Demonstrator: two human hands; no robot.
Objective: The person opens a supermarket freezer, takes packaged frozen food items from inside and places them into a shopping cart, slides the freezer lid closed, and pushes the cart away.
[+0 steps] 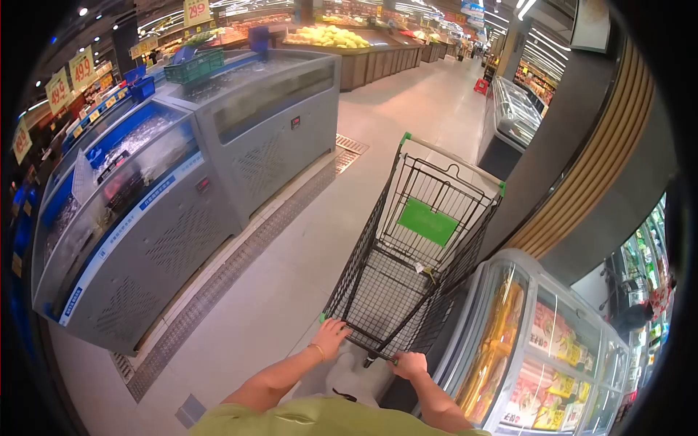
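A black wire shopping cart (407, 261) with green corners and a green panel (427, 221) stands in front of me, tilted in view. My left hand (332, 338) rests on the left end of its handle, with the fingers over the bar. Near the handle's right end, my right hand (409, 365) is closed around the bar. A small pale item with something green (422, 269) shows in the cart. A thin band circles my left wrist.
Grey tanks (276, 131) line the left, with a green crate (194, 67) on top. A glass-topped freezer (534, 291) sits close on the right, beside a slatted pillar (582, 174). Ahead are a fruit stand (378, 65), another freezer (509, 116) and a red object (480, 86).
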